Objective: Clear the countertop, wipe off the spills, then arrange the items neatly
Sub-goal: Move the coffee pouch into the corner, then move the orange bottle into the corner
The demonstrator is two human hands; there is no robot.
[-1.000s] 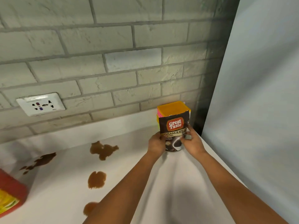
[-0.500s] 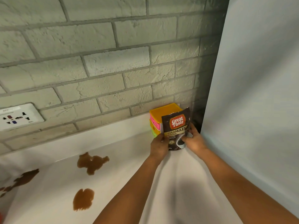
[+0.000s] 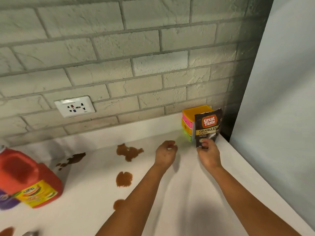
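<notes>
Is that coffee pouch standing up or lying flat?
Upright. The coffee pouch stands in the corner, leaning against the stacked sponges, with the right hand at its bottom edge.

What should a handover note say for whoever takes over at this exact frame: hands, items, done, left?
Left hand: loosely curled above the countertop, holding nothing.
Right hand: fingers pinch the bottom edge of the coffee pouch.
Pouch stands upright in the back right corner, in front of the stack of colourful sponges. Red jug sits at far left.
Done: pouch and sponges grouped in the corner.
Left: brown spills unwiped; jug not yet placed.
</notes>
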